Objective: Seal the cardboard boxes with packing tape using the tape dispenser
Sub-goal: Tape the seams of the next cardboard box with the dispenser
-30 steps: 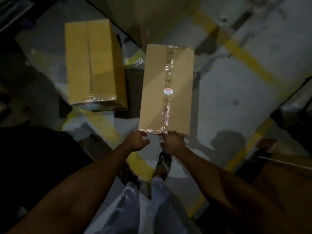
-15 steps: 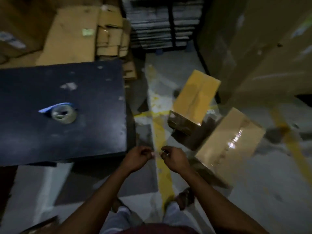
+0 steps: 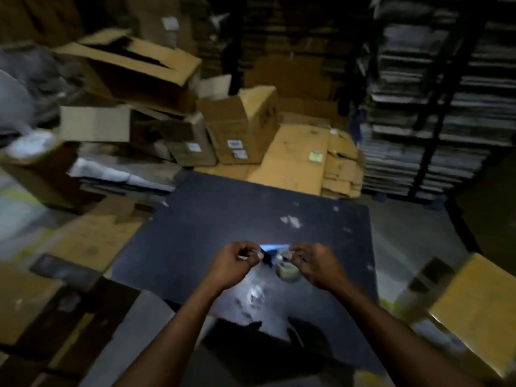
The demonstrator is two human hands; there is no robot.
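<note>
View swung from floor boxes to table (image 3: pixel 195 241). Both hands, left (image 3: pixel 234 263) and right (image 3: pixel 315 265), above dispenser (image 3: pixel 286 268), fingers curled; whether pinching anything, cannot tell.

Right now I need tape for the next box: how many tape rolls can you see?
1. The tape roll lies on the dark table, just left of the right hand and partly behind it. Others may be hidden in the dark clutter.
</note>
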